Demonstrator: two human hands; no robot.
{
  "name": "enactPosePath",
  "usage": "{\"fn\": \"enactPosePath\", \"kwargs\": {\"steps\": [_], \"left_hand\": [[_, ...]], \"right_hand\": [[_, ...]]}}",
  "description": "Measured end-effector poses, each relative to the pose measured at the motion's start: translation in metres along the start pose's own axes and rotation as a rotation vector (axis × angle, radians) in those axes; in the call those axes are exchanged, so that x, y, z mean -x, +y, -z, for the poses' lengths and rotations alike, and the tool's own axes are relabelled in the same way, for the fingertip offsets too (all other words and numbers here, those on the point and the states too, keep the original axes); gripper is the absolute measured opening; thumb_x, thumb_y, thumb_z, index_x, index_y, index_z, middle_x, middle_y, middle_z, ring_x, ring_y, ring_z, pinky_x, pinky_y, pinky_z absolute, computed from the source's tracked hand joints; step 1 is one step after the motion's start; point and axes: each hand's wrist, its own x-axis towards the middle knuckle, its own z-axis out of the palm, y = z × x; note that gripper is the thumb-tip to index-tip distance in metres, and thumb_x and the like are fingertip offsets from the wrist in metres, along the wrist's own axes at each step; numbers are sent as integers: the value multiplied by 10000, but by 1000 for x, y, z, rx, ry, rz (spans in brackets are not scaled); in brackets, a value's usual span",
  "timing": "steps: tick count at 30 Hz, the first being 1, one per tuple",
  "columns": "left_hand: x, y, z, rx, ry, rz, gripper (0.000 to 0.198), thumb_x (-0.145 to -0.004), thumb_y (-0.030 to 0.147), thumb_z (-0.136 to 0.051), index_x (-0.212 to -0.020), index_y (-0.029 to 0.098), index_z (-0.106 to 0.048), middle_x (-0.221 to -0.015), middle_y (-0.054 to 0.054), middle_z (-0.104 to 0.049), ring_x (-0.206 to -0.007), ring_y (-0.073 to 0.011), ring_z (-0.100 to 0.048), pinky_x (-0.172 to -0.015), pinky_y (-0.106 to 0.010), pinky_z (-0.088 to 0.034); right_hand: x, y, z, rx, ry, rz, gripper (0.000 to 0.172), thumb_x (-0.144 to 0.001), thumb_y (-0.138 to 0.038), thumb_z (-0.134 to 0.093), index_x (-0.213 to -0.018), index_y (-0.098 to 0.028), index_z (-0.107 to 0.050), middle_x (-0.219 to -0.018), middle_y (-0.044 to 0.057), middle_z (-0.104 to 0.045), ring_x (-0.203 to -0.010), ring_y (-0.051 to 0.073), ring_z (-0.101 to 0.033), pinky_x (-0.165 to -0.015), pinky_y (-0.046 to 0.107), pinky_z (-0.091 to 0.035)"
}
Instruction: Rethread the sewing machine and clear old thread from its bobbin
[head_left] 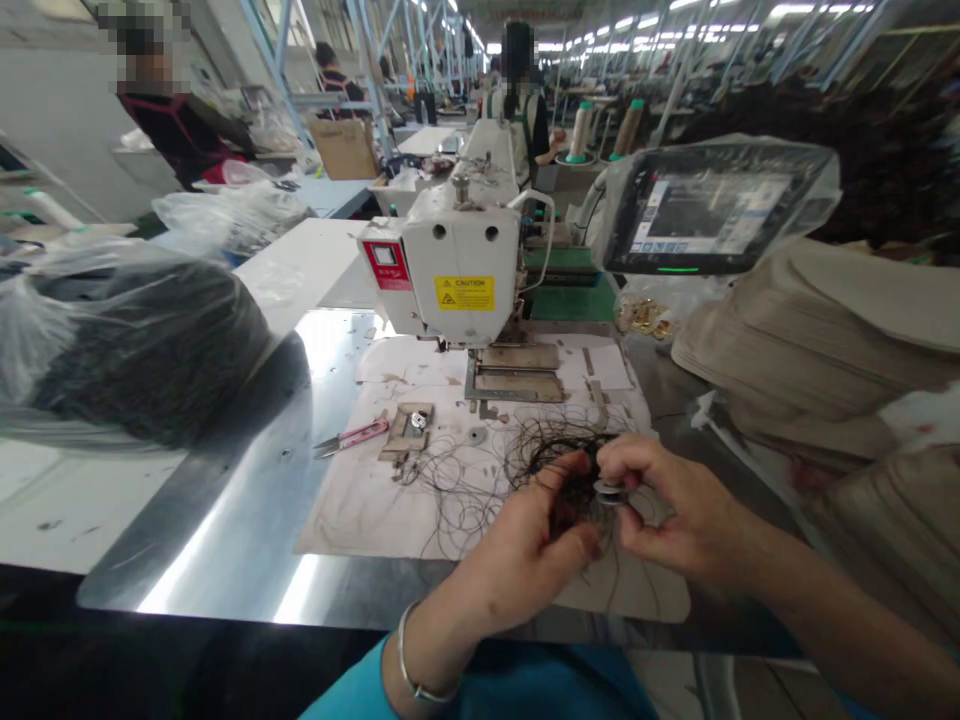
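Between the thumb and fingers of my right hand [686, 510] is a small metal bobbin [611, 493], seen nearly edge-on. My left hand [517, 550] curls in from the left, its fingers closed around dark thread [544, 440]. This thread lies in a loose tangle beyond both hands and trails left in wide loops over the pale sheet [360, 530]. Another flat metal disc, like a bobbin [477, 436], rests on the sheet. To its left, a shiny metal piece [418, 422] sits in a small tan frame [397, 445], beside pink-handled thread snips [360, 437].
A white sewing machine [465, 255] with a caution label stands straight ahead, its clamp plate [517, 385] low over the sheet. A plastic-wrapped screen [697, 215] is at right, above stacked tan pieces [825, 310]. A bagged dark bundle [150, 350] lies left. Other people work farther back.
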Motion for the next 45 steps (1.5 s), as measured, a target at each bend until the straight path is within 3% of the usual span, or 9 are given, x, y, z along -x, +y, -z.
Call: {"fn": "enactPosePath", "kwargs": {"steps": [2, 5, 9, 25, 28, 31, 36, 41, 45], "left_hand": [[-5, -3, -8, -29, -26, 29, 431, -924, 278, -607, -1334, 163, -540, -828, -21, -611, -676, -114, -503, -594, -231, -402], [-5, -2, 1, -58, 28, 32, 352, -932, 368, -598, -1206, 149, -623, -790, -12, -575, -671, -112, -455, -597, -241, -349], [-3, -3, 9, -64, 70, 13, 352, -922, 403, -602, -1179, 164, -628, -794, -8, -548, -676, -117, -429, -612, -258, -331], [-1, -4, 9, -190, 112, 26, 364, -908, 373, -624, -1207, 163, -630, -729, 22, -490, -633, -107, -399, -556, -247, -293], [1, -2, 10, -232, 122, 6, 310, -921, 385, -600, -1097, 140, -670, -742, 8, -523, -660, -114, -423, -583, -250, -311], [1, 1, 11, -162, 138, -48, 351, -950, 430, -549, -916, 114, -697, -642, 29, -440, -604, -98, -366, -556, -244, -276], [4, 0, 16, 55, 157, -57, 402, -929, 517, -586, -933, 130, -693, -540, 68, -339, -491, -74, -254, -476, -239, -159], [5, -4, 18, 115, 164, -32, 408, -919, 514, -604, -947, 115, -686, -514, 61, -405, -467, -68, -309, -459, -213, -211], [2, -5, 14, 199, 145, -82, 351, -930, 464, -615, -915, 120, -681, -540, 24, -515, -494, -82, -443, -505, -199, -347]], "right_hand": [[-5, -4, -1, -5, 4, -3, 390, -697, -58, -490, -1037, -246, -452, -863, -12, -568, -707, 112, -558, -648, 208, -487], [-2, 4, -1, 19, 41, -54, 397, -694, -66, -498, -1047, -241, -451, -848, -13, -555, -682, 109, -548, -635, 209, -486], [2, 9, -6, 38, 38, -51, 402, -706, -77, -489, -1068, -245, -442, -870, -1, -577, -676, 113, -556, -632, 214, -502], [-1, 10, -15, 128, 82, -28, 362, -767, -127, -467, -1107, -249, -455, -800, -9, -609, -640, 128, -617, -594, 228, -544], [-4, 8, -14, 120, 75, -24, 368, -748, -121, -486, -1093, -248, -459, -802, -9, -597, -646, 131, -609, -602, 230, -535], [-9, 8, -13, 100, 85, -13, 377, -722, -106, -489, -1071, -245, -454, -788, -14, -579, -634, 127, -590, -597, 225, -519], [-11, 9, -13, 78, 70, -33, 392, -710, -87, -495, -1066, -246, -449, -792, -17, -575, -635, 128, -579, -595, 227, -502], [-11, 13, -15, 70, 51, -63, 377, -722, -88, -491, -1061, -247, -453, -793, -26, -561, -646, 118, -569, -610, 219, -491], [-12, 18, -18, 50, 56, -87, 387, -723, -90, -508, -1075, -241, -451, -807, -22, -570, -664, 123, -579, -619, 227, -484]]}}
